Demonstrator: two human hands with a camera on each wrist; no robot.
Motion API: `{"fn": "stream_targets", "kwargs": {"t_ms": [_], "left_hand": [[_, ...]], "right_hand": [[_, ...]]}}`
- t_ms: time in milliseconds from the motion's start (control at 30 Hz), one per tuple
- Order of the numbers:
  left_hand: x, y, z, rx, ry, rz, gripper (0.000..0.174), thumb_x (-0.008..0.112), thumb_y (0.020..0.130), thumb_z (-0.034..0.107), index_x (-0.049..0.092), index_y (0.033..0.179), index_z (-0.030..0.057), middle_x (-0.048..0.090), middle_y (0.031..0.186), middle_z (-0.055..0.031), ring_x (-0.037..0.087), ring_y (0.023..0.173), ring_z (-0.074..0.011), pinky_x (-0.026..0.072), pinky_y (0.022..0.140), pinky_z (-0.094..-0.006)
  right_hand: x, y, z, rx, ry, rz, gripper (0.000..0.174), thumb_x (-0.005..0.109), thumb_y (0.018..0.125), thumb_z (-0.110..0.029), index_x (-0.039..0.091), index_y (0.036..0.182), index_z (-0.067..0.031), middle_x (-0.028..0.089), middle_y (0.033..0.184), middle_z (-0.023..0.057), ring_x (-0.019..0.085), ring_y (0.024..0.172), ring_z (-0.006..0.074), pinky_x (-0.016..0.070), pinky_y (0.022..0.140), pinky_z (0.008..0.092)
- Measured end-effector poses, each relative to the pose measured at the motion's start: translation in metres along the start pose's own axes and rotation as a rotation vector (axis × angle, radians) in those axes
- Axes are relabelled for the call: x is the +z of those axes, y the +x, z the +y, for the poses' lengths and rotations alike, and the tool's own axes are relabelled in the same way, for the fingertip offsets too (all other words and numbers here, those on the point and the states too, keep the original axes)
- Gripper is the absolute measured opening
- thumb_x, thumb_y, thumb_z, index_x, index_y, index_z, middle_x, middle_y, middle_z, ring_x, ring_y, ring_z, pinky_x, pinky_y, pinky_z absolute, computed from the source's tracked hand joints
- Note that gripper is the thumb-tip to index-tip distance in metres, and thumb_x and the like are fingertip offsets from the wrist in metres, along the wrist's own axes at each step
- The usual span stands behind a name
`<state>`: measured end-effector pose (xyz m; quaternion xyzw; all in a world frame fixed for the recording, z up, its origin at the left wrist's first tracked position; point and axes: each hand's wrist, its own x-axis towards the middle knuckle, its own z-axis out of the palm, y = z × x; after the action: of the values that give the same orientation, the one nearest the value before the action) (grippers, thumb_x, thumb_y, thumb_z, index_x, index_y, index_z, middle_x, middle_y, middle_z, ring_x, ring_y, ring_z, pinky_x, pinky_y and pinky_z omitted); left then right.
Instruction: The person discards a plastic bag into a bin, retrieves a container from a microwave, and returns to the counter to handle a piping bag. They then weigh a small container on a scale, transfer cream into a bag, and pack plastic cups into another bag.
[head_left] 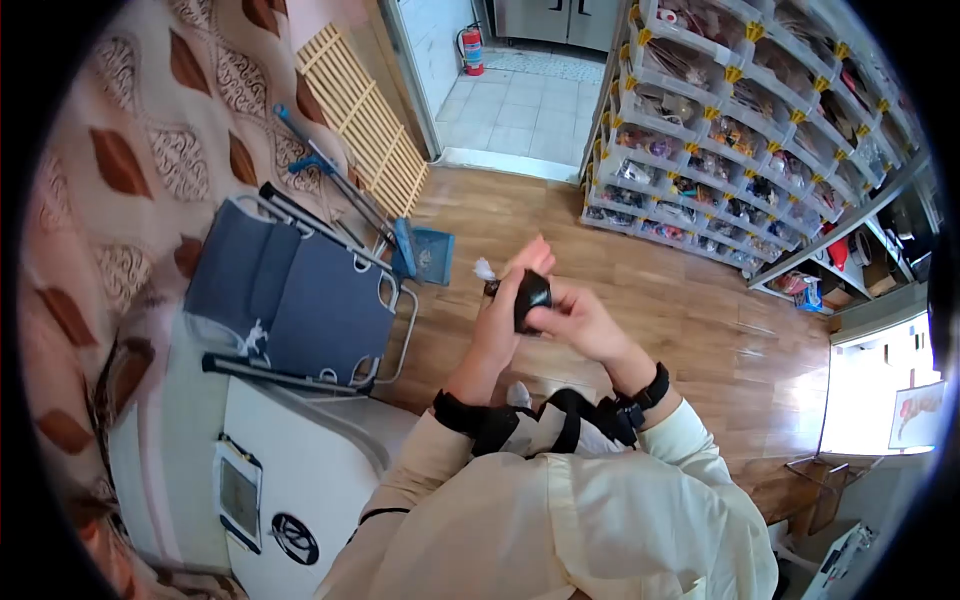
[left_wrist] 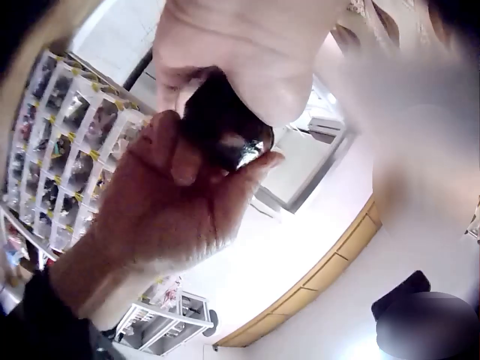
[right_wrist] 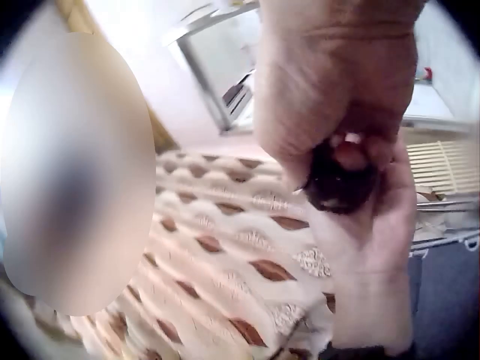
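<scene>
In the head view a dark, shiny object (head_left: 532, 300) is between the two hands, in front of the body. The left hand (head_left: 500, 312) grips its left side, fingers pointing forward, with a small white piece (head_left: 484, 270) beside them. The right hand (head_left: 590, 322) holds the other side, thumb across the surface. Seen from the left wrist, the glossy dark object (left_wrist: 225, 124) lies between the left hand (left_wrist: 240, 49) above and the right hand (left_wrist: 161, 214) below. From the right wrist, the right hand (right_wrist: 337, 82) covers part of the dark object (right_wrist: 341, 184), with the left hand (right_wrist: 371, 247) behind.
A folded grey chair (head_left: 300, 290) and a blue dustpan (head_left: 432, 256) are at the left. Stacked clear drawers (head_left: 710, 130) stand at the front right. A white surface (head_left: 300, 470) holds a framed device (head_left: 239, 495) at the lower left. Wooden floor (head_left: 490, 215) lies beneath the hands.
</scene>
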<state>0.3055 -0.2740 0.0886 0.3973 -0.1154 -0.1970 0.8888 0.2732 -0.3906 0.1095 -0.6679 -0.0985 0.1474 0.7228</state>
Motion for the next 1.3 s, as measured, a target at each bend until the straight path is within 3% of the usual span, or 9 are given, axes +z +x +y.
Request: {"fn": "stream_targets", "kwargs": {"t_ms": [133,267,400,533,733,900,1000,1133,1300], "left_hand": [[-0.03,0.081,0.005,0.158,0.353,-0.065,0.041,0.032,0.093,0.022,0.037,0.126,-0.0013,0.028,0.137,-0.0144,0.028,0.126,-0.0212,0.021,0.103,-0.0298],[-0.067,0.175,0.027,0.036,0.221,-0.165,0.042,0.03,0.094,0.026,0.039,0.125,-0.0016,0.029,0.137,-0.012,0.03,0.124,-0.0193,0.0226,0.101,-0.0293],[-0.091,0.275,0.027,0.136,0.246,0.086,0.048,0.028,0.094,0.031,0.033,0.128,-0.0027,0.032,0.135,-0.0107,0.032,0.122,-0.0193,0.0212,0.101,-0.0273],[-0.131,0.37,0.053,0.068,0.095,0.106,0.051,0.027,0.094,0.034,0.026,0.132,-0.0015,0.028,0.137,-0.0129,0.026,0.126,-0.02,0.0191,0.104,-0.0296],[-0.182,0.485,0.096,0.266,0.461,0.181,0.047,0.028,0.093,0.028,0.031,0.129,-0.0013,0.023,0.139,-0.012,0.022,0.128,-0.0174,0.0182,0.105,-0.0329],[-0.233,0.612,0.109,0.118,0.087,0.202,0.045,0.029,0.092,0.028,0.037,0.126,0.0,0.032,0.135,-0.0088,0.032,0.122,-0.0195,0.026,0.1,-0.0328],[-0.249,0.704,0.114,0.185,0.054,0.179,0.047,0.031,0.092,0.031,0.037,0.126,-0.0003,0.036,0.131,-0.0087,0.037,0.117,-0.0186,0.0284,0.098,-0.0314],[-0.281,0.824,0.136,-0.048,0.227,0.154,0.048,0.033,0.092,0.033,0.042,0.121,-0.0032,0.045,0.122,-0.0141,0.043,0.112,-0.0189,0.0299,0.097,-0.0297],[-0.259,0.944,0.133,-0.06,0.043,-0.04,0.047,0.034,0.092,0.029,0.038,0.124,-0.0045,0.043,0.126,-0.0146,0.039,0.117,-0.0203,0.0279,0.099,-0.0309]], "right_hand": [[-0.046,0.083,0.011,-0.224,0.234,0.405,0.007,0.054,0.081,-0.002,0.057,0.086,0.0026,0.058,0.077,-0.0011,0.051,0.068,0.007,0.043,0.063,0.0226],[-0.1,0.154,0.016,0.051,-0.318,-0.009,0.011,0.055,0.082,-0.006,0.057,0.087,0.0029,0.057,0.076,-0.0006,0.049,0.071,0.0062,0.0421,0.066,0.022],[-0.144,0.257,-0.003,-0.226,0.413,0.187,0.021,0.051,0.087,-0.018,0.056,0.096,0.0005,0.054,0.069,-0.0015,0.049,0.069,0.0073,0.0412,0.064,0.0243],[-0.191,0.359,-0.047,0.124,-0.742,-0.153,0.026,0.048,0.088,-0.019,0.052,0.105,-0.0001,0.058,0.089,0.0007,0.052,0.076,0.0106,0.0446,0.066,0.0301],[-0.234,0.511,-0.02,-0.075,0.269,-0.135,0.039,0.053,0.085,-0.019,0.04,0.117,0.0015,0.053,0.1,0.0092,0.049,0.09,0.0134,0.04,0.081,0.0274],[-0.294,0.618,-0.045,0.05,-0.673,-0.306,0.023,0.053,0.084,-0.014,0.051,0.099,0.0026,0.057,0.09,0.0024,0.052,0.082,0.0129,0.0425,0.076,0.0272],[-0.326,0.708,-0.019,-0.206,0.352,0.069,0.016,0.051,0.082,-0.011,0.055,0.092,0.002,0.06,0.073,0.0103,0.056,0.072,0.0137,0.0444,0.069,0.028],[-0.396,0.79,-0.026,-0.144,-0.788,0.325,0.024,0.049,0.086,-0.02,0.054,0.085,0.003,0.055,0.063,0.0131,0.054,0.064,0.0154,0.0422,0.059,0.0336],[-0.464,0.835,-0.074,-0.149,0.298,0.235,0.033,0.048,0.087,-0.027,0.054,0.072,0.0017,0.044,0.056,0.0111,0.044,0.057,0.0161,0.0383,0.058,0.0305]]}}
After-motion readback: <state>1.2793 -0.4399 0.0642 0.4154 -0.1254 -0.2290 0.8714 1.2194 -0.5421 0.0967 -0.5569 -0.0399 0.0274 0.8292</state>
